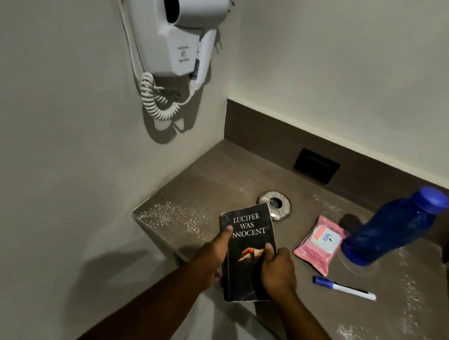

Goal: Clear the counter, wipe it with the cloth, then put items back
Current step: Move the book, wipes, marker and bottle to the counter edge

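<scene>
Black paperback book (249, 248) clasped between left hand (213, 256) and right hand (277, 271), thumbs across its cover.

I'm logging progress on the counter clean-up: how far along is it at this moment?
Early stage. Nothing looks finished: white powder is on the counter, and no cloth is in view. In hand: the left hand and right hand grip the black book. Left to clear: the pink wipes pack, blue bottle and marker; then wiping and putting items back.
</scene>
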### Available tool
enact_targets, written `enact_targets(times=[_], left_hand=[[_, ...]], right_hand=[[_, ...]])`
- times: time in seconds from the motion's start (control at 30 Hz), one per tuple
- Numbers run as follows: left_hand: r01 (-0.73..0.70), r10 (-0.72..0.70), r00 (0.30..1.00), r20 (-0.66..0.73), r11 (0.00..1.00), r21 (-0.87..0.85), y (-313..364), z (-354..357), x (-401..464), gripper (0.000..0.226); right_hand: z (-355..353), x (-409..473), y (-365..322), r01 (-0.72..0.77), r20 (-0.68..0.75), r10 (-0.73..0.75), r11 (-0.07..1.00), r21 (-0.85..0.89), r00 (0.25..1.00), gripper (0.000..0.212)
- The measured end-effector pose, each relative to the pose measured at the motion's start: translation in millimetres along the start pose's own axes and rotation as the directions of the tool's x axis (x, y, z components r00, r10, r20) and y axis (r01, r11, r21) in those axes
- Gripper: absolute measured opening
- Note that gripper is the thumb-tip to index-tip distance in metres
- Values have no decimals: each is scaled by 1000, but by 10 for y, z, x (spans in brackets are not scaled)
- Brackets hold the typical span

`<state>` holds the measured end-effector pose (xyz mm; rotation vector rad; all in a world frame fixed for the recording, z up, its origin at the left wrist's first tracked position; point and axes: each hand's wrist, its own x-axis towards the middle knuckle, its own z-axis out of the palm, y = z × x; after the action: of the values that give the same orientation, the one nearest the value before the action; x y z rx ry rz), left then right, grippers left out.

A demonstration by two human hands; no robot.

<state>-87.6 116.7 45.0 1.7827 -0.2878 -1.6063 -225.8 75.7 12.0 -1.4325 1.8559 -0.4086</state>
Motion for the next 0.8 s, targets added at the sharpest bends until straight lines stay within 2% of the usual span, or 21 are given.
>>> enact_targets(times=[0.07,0.13,0.2,0.27,0.37,0.47,0.7,0.77,0.8], left_hand=[[-50,50,997,66,999,9,133,-130,25,55],[-92,86,989,121,995,44,294,-243,37,68],[-170,159,981,110,980,104,483,-335,54,79],[-252,232,964,132,954,163,671,-380,87,75],[-320,280,939,200,924,211,895,-484,160,61],[-341,293,933,209,905,254,1039,-616,327,61],[-366,345,930,124,893,263,1399,-739,895,45],[-393,386,918,92,853,343,1512,-721,1116,40],[-413,422,903,81,801,434,1563,-721,1233,39]], right_hand=[[-15,-24,-157,20,-19,-17,987,160,1000,34],[-36,-34,-324,23,-51,-6,939,343,999,32],[-30,-40,-512,11,-97,43,867,498,994,28],[-23,-17,-706,3,-137,94,812,584,986,26],[53,58,-971,17,-186,122,792,610,975,26],[163,160,-1170,18,-171,113,783,622,979,23],[504,664,-1490,12,-58,28,808,589,998,30],[568,876,-1567,47,-57,-18,832,553,998,35],[596,995,-1592,65,-50,-45,851,521,998,37]])
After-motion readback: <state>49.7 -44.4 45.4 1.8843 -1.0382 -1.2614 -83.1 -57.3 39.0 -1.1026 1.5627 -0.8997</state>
